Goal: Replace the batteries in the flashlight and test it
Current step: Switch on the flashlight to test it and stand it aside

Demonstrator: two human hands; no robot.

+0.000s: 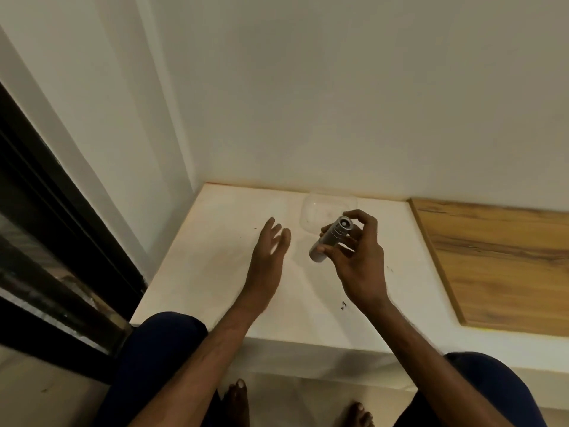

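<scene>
1. gripping the flashlight [331, 238], the right hand [357, 257] pinches its grey barrel between thumb and curled fingers, above the bench [215, 257].
2. the flashlight is tilted, its ridged end up and away from the person, showing a round face with a small bright centre; its smooth end points down toward the thumb.
3. whether that upper face is a lens or an open battery end cannot be told at this sharpness.
4. the left hand [271, 251] is empty and released, fingers spread and slightly blurred, held over the bench just left of the flashlight and apart from it.
5. both forearms are bare and reach in from the bottom of the view.
6. a clear plastic container [320, 211] sits on the bench behind the flashlight, near the wall [338, 103]; the right hand's fingers overlap it in the view, and its contents cannot be made out.
7. the bench is white and fits into a corner of the pale wall.
8. a few small dark specks [342, 306] lie on the bench under the right wrist; what they are cannot be told.
9. a wooden panel [498, 260] lies alongside the white surface on the right.
10. a dark window frame [61, 241] runs down the left side.
11. dark blue knees [160, 349] and bare toes [237, 392] show at the bottom, with the floor below the bench edge.
</scene>
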